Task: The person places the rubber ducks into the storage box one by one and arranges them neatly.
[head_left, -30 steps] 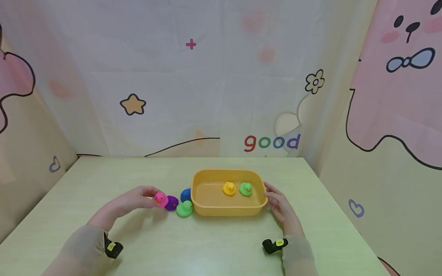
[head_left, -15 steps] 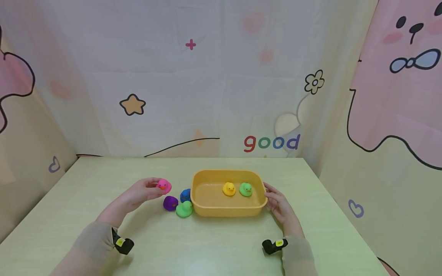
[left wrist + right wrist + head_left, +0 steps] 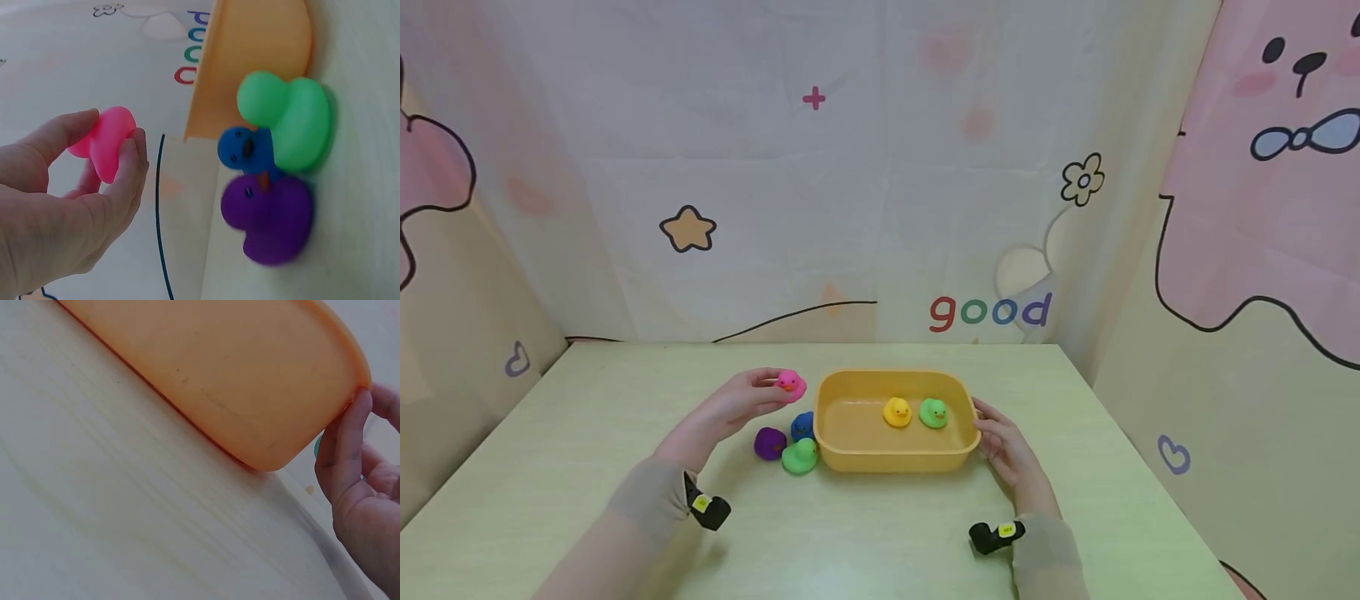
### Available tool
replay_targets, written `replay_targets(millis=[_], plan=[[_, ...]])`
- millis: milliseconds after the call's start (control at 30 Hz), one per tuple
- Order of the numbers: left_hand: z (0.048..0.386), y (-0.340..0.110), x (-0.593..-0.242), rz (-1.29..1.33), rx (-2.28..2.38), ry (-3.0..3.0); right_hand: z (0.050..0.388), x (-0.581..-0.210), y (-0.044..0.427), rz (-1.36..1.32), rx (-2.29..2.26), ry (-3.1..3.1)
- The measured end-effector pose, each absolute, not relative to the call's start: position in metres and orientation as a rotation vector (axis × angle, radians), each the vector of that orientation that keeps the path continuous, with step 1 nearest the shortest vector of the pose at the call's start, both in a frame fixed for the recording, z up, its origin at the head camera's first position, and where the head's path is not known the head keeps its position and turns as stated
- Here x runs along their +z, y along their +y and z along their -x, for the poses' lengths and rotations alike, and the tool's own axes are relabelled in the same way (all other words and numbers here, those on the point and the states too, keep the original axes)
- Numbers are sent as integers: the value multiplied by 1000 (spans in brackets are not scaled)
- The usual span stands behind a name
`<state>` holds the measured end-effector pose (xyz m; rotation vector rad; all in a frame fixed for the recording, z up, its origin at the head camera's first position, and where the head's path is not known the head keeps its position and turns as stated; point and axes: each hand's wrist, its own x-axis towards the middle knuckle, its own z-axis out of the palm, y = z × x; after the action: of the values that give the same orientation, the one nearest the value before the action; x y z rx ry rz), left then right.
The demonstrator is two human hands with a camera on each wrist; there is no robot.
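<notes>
A pink rubber duck (image 3: 790, 385) is pinched between the thumb and fingers of my left hand (image 3: 745, 402), raised off the table left of the yellow plastic bin (image 3: 895, 460). Below that hand, a purple duck (image 3: 770, 444), a blue duck (image 3: 802, 426) and a green duck (image 3: 800, 457) cluster by the bin's left end. In the left wrist view the pink duck (image 3: 112, 147) shows from behind. My right hand (image 3: 1011, 450) holds the bin's right end, fingers at its rim, as the right wrist view shows. Inside the bin sit a yellow duck (image 3: 897, 412) and another green duck (image 3: 933, 413).
The pale wooden table (image 3: 865, 542) extends around the bin. Printed curtains (image 3: 880, 208) stand behind it and on both sides. A small black camera is strapped to each wrist.
My left hand has lifted the pink duck from beside the purple duck and carried it up, away and rightward, closer to the bin. My right hand and the bin have stayed put.
</notes>
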<state>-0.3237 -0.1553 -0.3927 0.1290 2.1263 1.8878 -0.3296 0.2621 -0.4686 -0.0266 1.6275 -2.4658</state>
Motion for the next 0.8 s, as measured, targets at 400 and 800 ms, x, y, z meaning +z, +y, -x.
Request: replay_targets(millis=[400, 800], plan=[[344, -101, -386, -124, 1941, 2098, 330, -469, 264, 27, -2438, 1657], [358, -56, -395, 1, 1851, 2136, 330, -469, 263, -10, -2454, 1675]])
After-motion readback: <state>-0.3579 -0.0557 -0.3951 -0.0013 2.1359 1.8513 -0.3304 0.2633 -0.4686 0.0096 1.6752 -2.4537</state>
